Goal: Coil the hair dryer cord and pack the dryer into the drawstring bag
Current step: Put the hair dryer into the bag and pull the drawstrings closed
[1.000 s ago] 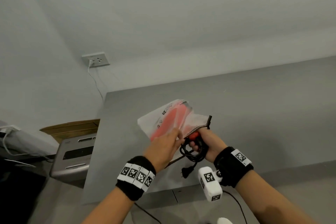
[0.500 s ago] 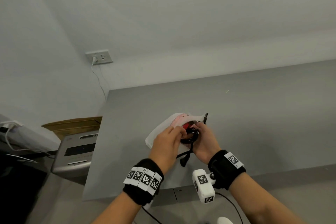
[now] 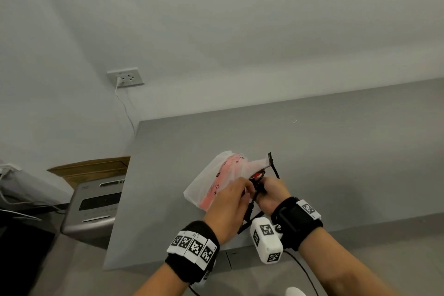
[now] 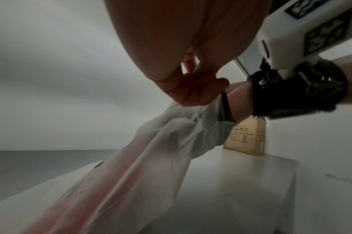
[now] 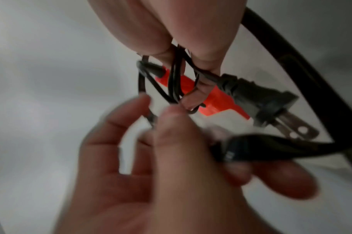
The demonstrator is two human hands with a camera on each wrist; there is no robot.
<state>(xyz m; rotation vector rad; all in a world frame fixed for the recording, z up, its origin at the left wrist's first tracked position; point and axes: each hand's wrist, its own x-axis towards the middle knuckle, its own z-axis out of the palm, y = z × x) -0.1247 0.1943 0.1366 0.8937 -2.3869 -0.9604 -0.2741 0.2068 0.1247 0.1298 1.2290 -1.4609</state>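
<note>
A translucent white drawstring bag (image 3: 204,187) lies on the grey table (image 3: 336,151), and the red hair dryer (image 3: 230,166) shows pink through it. Both hands meet at the bag's mouth. My left hand (image 3: 230,199) pinches the bag's black-edged rim (image 4: 225,107), seen close in the left wrist view. My right hand (image 3: 271,192) pinches the coiled black cord (image 5: 175,79) against the dryer's red handle (image 5: 193,85). The plug (image 5: 271,101) sticks out beside the coil. A black drawstring (image 3: 274,166) loops up at the mouth.
A wall socket (image 3: 126,77) with a white cable sits at the back left. Left of the table stand a grey appliance (image 3: 96,204) and a cardboard box (image 3: 91,168). The table's near edge runs just below my wrists.
The bag was lifted in the air one second ago and now lies on the table. Both hands have closed in at its mouth, with the cord coil held tighter there.
</note>
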